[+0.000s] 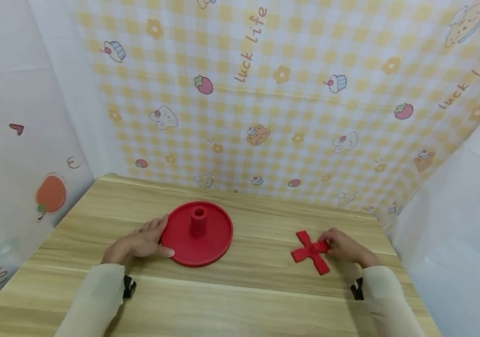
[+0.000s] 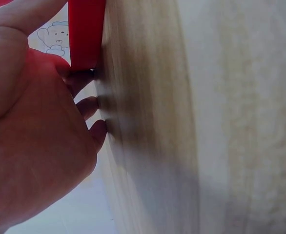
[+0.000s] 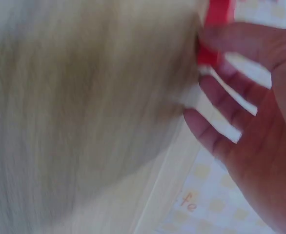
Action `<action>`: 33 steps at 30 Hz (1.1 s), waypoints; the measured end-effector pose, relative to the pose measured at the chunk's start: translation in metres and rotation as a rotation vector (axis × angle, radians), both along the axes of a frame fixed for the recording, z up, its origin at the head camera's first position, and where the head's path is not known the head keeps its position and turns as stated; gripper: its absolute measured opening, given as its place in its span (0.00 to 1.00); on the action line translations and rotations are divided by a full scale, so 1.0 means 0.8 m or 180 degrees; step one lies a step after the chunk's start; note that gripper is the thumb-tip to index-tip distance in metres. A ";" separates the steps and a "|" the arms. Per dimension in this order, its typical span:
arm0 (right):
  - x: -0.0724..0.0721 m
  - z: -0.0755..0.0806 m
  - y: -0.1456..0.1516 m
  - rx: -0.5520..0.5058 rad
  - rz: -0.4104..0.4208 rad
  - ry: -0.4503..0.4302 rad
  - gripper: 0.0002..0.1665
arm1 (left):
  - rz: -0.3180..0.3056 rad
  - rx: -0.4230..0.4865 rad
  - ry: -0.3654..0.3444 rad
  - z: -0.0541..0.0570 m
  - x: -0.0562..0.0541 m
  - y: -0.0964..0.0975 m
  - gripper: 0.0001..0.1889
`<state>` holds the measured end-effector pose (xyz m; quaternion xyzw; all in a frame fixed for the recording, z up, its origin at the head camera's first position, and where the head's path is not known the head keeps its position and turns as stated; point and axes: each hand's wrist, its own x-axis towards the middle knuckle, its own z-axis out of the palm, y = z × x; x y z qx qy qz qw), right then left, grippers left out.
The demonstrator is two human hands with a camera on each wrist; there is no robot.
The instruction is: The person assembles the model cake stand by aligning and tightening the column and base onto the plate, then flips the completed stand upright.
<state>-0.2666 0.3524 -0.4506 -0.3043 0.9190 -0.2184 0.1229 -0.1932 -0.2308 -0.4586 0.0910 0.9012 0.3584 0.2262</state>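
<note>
Right hand (image 1: 343, 245) pinches one arm of the red cross (image 1: 313, 249); with my left hand (image 1: 144, 241) I grip the edge of the disc (image 1: 200, 248), whose post (image 1: 198, 223) stands upright.

Draped booth (image 1: 12, 93), wood-grain table (image 1: 231, 313), cartoon-print backdrop (image 1: 231, 112)

A person's left hand (image 2: 40, 131) holds a red piece (image 2: 87, 34) at the top of the left wrist view, the thumb running out of frame; fingertips (image 2: 100, 130) meet the pale wooden tabletop (image 2: 162, 87), whose grain fills the right side; a soft shadow (image 2: 157, 180) falls below; a blue-outlined cartoon animal (image 2: 56, 36) peeks between thumb and piece.
</note>
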 end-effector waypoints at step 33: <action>0.011 0.054 -0.181 -0.2416 -0.0027 -0.0392 0.17 | -0.0090 -0.0004 0.0033 -0.005 -0.002 -0.006 0.64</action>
